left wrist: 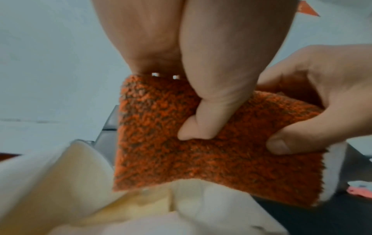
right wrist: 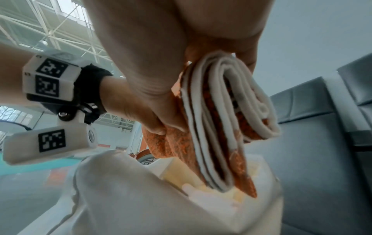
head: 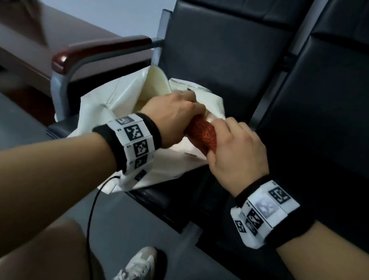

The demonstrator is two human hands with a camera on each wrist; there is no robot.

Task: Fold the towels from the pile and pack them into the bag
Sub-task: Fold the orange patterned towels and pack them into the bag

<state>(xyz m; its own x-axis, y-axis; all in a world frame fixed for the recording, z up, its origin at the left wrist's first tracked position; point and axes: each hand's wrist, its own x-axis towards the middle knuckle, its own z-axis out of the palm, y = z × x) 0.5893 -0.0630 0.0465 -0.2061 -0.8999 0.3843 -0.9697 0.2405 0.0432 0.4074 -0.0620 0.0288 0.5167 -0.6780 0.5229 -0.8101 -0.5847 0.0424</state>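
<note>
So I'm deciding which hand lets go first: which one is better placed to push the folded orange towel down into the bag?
Probably the left hand: it grips the orange towel nearest the bag mouth, thumb pressed into the towel. The right hand holds the trailing end, farther from the opening.

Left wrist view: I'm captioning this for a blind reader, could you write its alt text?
Two hands grip a folded orange towel just above the open mouth of a cream cloth bag. The left hand presses its thumb into the towel's fuzzy face, while the right hand holds its right edge, where a white backing shows.
</note>
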